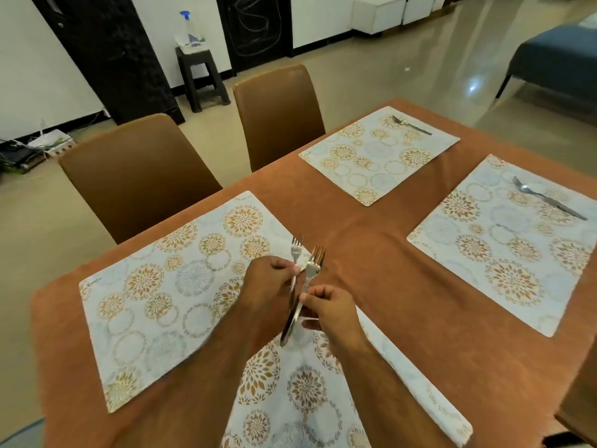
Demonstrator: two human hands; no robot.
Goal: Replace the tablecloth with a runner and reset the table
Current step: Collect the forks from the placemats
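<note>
An orange-brown cloth [381,253] covers the table, with several floral placemats on it. My left hand [268,279] pinches one fork [296,250] by its neck above the near left placemat [155,295]. My right hand [332,313] grips a second fork [315,263] by its handle, and the two forks cross between my hands, tines pointing away. The nearest placemat [303,399] lies under my forearms. A fork [411,125] lies on the far placemat [371,156], and another fork [546,198] lies on the right placemat [504,247].
Two brown chairs [139,176] [277,114] stand along the table's left side. A dark stool [200,76] with a spray bottle [190,27] is by the wall. A wooden edge [578,399] shows at lower right. A blue sofa [555,59] stands at the far right.
</note>
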